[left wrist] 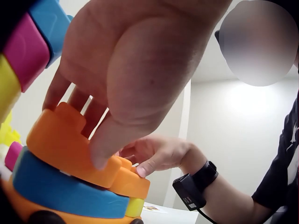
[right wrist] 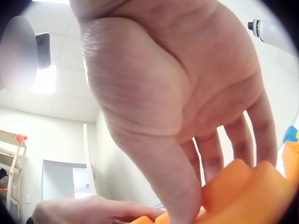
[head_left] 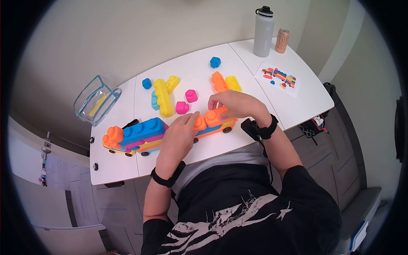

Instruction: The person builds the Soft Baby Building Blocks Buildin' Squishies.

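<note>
My left hand (head_left: 178,136) grips an orange block (left wrist: 65,147), thumb on the near side and fingers behind. This block sits over a blue block (left wrist: 70,184) on a wheeled orange base. Just to the right, my right hand (head_left: 239,104) holds another orange block (head_left: 216,114) at the top of the same wheeled car, its thumb on the near face and its fingers beyond the studs (right wrist: 238,172). Left of my hands stands a taller stacked car topped by a blue block (head_left: 144,131), behind a small front car with an orange block (head_left: 114,135) on top.
Loose yellow blocks (head_left: 162,98), pink blocks (head_left: 191,95), blue blocks (head_left: 215,62) and an orange block (head_left: 219,81) lie farther back. A picture sheet (head_left: 278,78), grey bottle (head_left: 263,36) and can (head_left: 282,41) are at the right. A clear pouch (head_left: 97,102) stands left.
</note>
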`<control>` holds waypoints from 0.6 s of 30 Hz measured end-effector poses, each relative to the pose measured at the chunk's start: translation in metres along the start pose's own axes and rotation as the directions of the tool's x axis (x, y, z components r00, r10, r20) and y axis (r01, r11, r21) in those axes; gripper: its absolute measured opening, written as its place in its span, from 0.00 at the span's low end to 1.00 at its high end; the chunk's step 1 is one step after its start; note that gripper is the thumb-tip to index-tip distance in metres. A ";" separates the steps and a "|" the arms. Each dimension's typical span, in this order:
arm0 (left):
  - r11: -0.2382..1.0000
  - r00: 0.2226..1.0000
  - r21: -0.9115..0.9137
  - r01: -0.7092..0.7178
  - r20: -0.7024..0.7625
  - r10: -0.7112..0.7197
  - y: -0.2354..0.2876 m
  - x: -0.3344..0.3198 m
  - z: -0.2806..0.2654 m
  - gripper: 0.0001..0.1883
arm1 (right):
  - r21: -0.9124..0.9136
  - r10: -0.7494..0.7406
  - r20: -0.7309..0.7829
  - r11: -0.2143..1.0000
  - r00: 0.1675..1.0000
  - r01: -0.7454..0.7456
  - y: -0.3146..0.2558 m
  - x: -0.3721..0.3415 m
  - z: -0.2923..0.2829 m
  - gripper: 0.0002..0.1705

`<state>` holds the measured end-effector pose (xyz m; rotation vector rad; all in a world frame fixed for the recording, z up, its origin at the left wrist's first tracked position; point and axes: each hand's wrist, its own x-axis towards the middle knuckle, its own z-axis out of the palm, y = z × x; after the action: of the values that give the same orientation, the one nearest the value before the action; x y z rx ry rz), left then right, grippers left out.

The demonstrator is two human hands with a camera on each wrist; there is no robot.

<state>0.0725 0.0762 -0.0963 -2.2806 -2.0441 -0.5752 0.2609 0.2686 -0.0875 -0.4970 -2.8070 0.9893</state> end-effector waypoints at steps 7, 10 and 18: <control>0.993 0.994 -0.065 0.099 0.042 -0.096 -0.006 0.005 0.004 0.36 | 0.004 0.020 -0.009 1.000 1.000 -0.020 -0.003 -0.002 -0.001 0.22; 0.996 0.996 -0.046 0.078 0.049 -0.076 -0.010 0.005 0.007 0.37 | -0.009 0.020 -0.011 1.000 1.000 -0.020 -0.003 -0.002 0.001 0.21; 0.989 0.985 -0.046 0.139 0.106 -0.134 -0.008 0.005 0.007 0.38 | -0.006 -0.002 0.005 1.000 1.000 0.002 0.003 0.002 0.002 0.21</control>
<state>0.0671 0.0836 -0.1034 -2.2560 -2.2739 -0.5352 0.2599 0.2704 -0.0911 -0.4935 -2.8153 0.9838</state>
